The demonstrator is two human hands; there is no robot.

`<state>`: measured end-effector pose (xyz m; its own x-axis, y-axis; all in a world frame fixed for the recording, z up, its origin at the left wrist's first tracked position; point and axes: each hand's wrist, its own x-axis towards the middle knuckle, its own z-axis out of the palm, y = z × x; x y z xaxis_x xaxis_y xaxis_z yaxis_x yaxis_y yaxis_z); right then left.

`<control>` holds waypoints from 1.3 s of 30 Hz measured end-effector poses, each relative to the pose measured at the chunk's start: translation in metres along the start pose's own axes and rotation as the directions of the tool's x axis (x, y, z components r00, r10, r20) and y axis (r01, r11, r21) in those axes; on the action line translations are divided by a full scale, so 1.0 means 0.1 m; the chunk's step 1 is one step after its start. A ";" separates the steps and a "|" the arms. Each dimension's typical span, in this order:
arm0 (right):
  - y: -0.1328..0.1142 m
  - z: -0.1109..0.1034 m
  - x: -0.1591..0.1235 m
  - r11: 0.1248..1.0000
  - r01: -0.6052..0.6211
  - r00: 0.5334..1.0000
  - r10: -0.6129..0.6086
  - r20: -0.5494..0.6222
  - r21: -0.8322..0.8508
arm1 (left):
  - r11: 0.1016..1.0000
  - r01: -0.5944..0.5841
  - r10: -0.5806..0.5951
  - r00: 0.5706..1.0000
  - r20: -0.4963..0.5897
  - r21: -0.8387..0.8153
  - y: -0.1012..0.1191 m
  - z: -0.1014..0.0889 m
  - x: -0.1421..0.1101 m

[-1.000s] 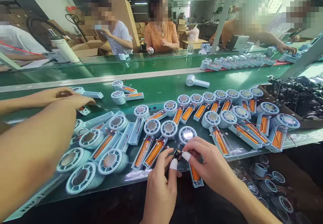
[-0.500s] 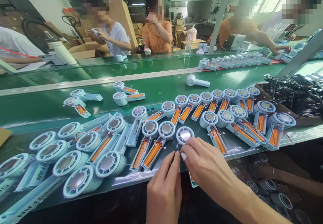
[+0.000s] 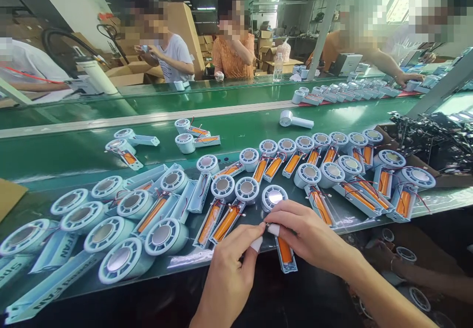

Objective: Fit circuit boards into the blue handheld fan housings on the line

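Note:
My left hand (image 3: 229, 274) and my right hand (image 3: 308, 237) meet at the near edge of the green bench (image 3: 240, 131), fingertips pinched together over an open pale-blue handheld fan half (image 3: 284, 251). White finger cots cover a fingertip on each hand. The fan's round head (image 3: 274, 196) lies just beyond my fingers, and its handle holds an orange battery. What the pinched fingers grip is too small to make out; thin wires run under them.
Many like fan halves with orange batteries cover the bench, left (image 3: 121, 229) to right (image 3: 369, 170). One closed white fan (image 3: 295, 120) lies on the conveyor. Several people work across the line. A box of black parts (image 3: 436, 136) sits right. Fan heads (image 3: 406, 254) lie below.
A co-worker's arms at the left have withdrawn from view. My hands closed together over the fan handle; the small dark part seen between my fingers a second ago no longer shows.

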<state>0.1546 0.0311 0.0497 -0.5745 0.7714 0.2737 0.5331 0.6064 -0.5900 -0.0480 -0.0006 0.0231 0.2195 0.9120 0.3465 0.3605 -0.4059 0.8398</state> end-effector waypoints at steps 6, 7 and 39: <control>0.02 0.00 0.04 0.999 0.010 1.000 -0.008 -0.028 0.052 | 0.985 0.152 -0.146 0.987 0.069 -0.082 -0.02 -0.02 0.01; 0.02 -0.01 0.04 0.997 -0.010 1.000 0.012 -0.027 0.075 | 0.975 0.198 -0.189 0.978 0.091 -0.101 -0.02 -0.03 0.01; -0.25 0.07 -0.02 0.431 -0.283 0.947 0.264 0.181 0.856 | 0.734 0.539 -0.537 0.833 0.133 -0.413 -0.02 0.35 0.00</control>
<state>0.1378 0.0132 0.0585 -0.5156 0.8562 -0.0336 -0.1391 -0.1224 -0.9827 -0.0173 -0.0018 0.0070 0.1102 0.9697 -0.2179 0.0080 0.2184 0.9758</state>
